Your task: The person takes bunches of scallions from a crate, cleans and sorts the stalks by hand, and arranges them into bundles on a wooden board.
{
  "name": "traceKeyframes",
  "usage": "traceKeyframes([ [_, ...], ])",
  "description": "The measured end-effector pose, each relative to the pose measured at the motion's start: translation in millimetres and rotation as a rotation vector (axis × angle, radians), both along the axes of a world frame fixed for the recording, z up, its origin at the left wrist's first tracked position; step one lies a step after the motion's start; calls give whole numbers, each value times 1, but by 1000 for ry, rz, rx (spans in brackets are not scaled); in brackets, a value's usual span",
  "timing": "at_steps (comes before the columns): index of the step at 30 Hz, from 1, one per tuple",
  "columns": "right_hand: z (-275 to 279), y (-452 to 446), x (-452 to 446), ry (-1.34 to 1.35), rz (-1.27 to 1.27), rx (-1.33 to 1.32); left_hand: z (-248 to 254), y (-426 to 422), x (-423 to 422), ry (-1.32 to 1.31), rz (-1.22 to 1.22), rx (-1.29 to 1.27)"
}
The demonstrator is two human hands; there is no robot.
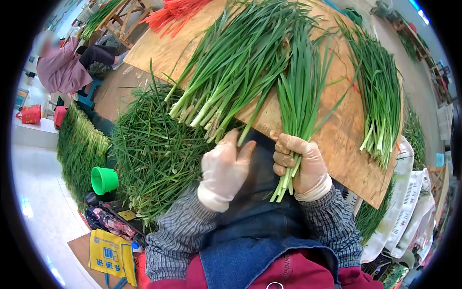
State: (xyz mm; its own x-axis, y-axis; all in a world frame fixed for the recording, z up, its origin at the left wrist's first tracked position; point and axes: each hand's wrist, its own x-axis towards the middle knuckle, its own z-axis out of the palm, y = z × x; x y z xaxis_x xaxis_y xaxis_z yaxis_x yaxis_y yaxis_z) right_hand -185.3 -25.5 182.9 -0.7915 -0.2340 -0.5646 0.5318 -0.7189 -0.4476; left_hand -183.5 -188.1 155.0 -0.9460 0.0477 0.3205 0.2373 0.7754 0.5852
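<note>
My right hand (307, 166), in a thin whitish glove, is closed around the lower stalks of a small bunch of garlic chives (302, 103). The pale cut ends poke out below the fist, and the leaves lie up across the wooden board. My left hand (224, 168), gloved too, has thumb and forefinger apart, close to the stalk ends of a big loose pile of chives (245, 67). One stalk end reaches toward the gap between those fingers; contact is unclear. A separate bunch of chives (378, 96) lies at the board's right side.
The wooden board (356, 159) slants before me. Leafy trimmings (154, 149) are heaped at left, beside a green bucket (104, 180) and bundled chives (82, 149). Red strips (175, 14) lie at the board's far edge. A seated person (62, 67) is at upper left.
</note>
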Motion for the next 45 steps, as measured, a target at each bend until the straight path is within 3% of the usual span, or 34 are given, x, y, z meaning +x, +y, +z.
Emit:
traceKeyframes([
  [5,-2,-2,1,-3,-29,319,20,8,17,-657,49,874],
  [6,1,-2,2,10,-18,263,36,6,23,-748,22,808],
  [8,5,-9,-1,45,11,144,30,8,36,-645,-105,749],
  [9,-1,-15,-1,20,-38,102,25,7,40,-474,-191,617],
  [10,-4,-15,-1,16,-10,60,27,1,43,-484,-263,507],
  [12,-9,-8,1,5,41,-19,21,-12,39,-155,-351,378],
  [13,-12,-6,1,25,23,31,21,-17,33,4,-239,296],
  [14,-12,-6,0,-13,-1,9,29,-21,25,150,-127,52],
  [16,-13,-4,0,-7,-16,-112,21,-21,8,217,27,-232],
  [19,-6,-7,1,-5,-7,-34,5,-17,-18,171,167,-631],
  [20,-2,-8,0,2,-8,27,1,-21,-24,283,120,-599],
  [22,3,-9,-1,8,-20,150,3,-17,-15,228,100,-563],
  [26,0,-17,-1,49,55,306,25,-5,16,-85,-164,189],
  [31,-3,-21,5,67,27,304,32,6,24,-132,-181,-32],
  [34,-6,-26,6,106,-21,330,37,19,28,28,-197,-264],
  [37,-9,-22,8,62,-50,276,37,21,30,49,-190,-261],
  [42,-9,-18,8,20,-63,271,26,-3,42,-182,-246,112],
  [45,-10,-2,3,13,-78,201,46,-57,56,-333,-276,71],
])
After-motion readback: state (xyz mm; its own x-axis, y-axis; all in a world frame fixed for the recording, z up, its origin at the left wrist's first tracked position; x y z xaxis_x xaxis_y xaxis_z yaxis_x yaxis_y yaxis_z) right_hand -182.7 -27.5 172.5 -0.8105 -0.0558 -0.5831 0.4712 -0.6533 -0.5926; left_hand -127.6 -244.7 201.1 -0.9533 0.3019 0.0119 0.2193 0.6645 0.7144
